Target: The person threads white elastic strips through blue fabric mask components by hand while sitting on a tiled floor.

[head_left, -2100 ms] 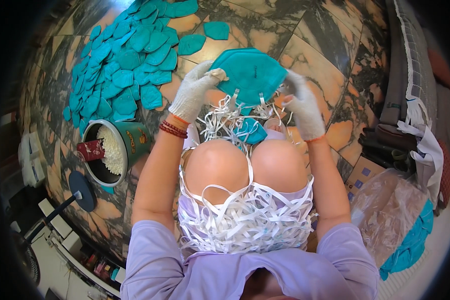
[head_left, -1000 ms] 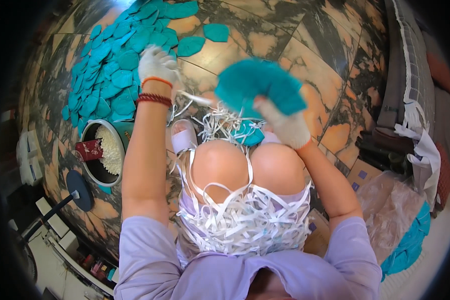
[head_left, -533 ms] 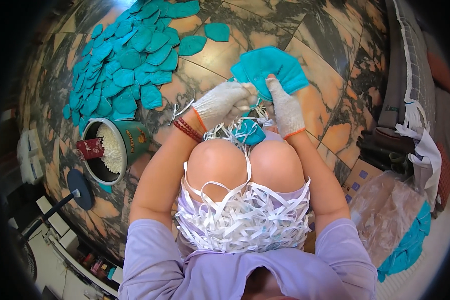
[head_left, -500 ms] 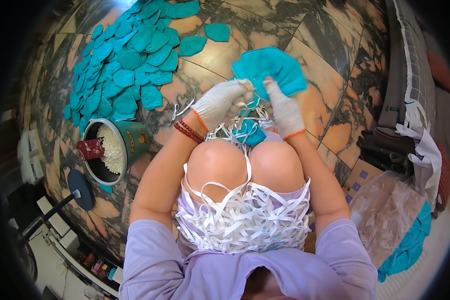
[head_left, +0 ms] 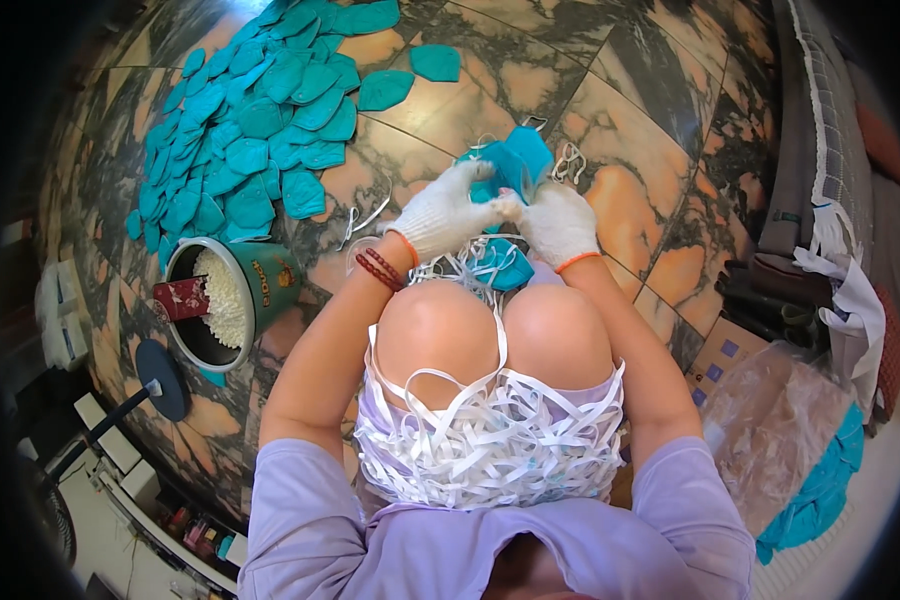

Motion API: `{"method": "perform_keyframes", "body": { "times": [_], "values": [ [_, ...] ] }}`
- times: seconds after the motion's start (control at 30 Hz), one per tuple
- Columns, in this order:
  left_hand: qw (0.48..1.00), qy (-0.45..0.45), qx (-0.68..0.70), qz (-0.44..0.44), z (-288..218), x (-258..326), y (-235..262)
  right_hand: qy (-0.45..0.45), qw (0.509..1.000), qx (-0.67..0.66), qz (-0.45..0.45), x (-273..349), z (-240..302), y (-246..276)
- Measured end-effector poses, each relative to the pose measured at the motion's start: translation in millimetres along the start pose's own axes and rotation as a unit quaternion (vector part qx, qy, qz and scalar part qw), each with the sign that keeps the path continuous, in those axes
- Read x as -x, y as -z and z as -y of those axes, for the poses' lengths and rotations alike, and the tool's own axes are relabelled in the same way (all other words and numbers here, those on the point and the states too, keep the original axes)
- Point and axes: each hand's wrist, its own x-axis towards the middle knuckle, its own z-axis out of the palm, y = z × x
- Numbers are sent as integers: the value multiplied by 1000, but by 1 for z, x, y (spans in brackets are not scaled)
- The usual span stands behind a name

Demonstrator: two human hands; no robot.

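Note:
Both of my hands wear white knit gloves with orange cuffs and meet just beyond my knees. My right hand (head_left: 560, 222) is closed on a teal face mask (head_left: 526, 157), which it holds upright and partly folded. My left hand (head_left: 448, 212) grips the mask's near left side, its fingertips pressed close to the right hand's. Just what lies between those fingertips is hidden. White ear loops (head_left: 569, 162) stick out beside the mask. Below my hands, another teal mask (head_left: 507, 264) sits among white straps by my knees. A thick heap of white elastic straps (head_left: 490, 440) covers my lap.
A large pile of teal masks (head_left: 250, 130) spreads over the marble floor at far left. Nearer stands a green bucket (head_left: 273, 280) of white pellets with a red box in it. Plastic-wrapped teal masks (head_left: 815, 490) lie at right, beside a grey sofa (head_left: 785, 180).
The mask has gone from spread flat to folded and turned, with its ear loops now showing at the right. My hands have come closer together; the right one has shifted slightly left.

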Motion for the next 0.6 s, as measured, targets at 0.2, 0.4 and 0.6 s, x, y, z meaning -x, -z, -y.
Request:
{"method": "perform_keyframes", "body": {
  "times": [0.2,0.4,0.6],
  "values": [
    [927,138,348,14,11,-3,2,189,980,21,-64,2,18,6],
    [929,74,359,-51,31,-5,6,-37,859,-511,9,-21,-16,-2],
    [934,58,354,-5,31,-9,20,2,809,-586,-38,-31,-1,10]
  ]
}}
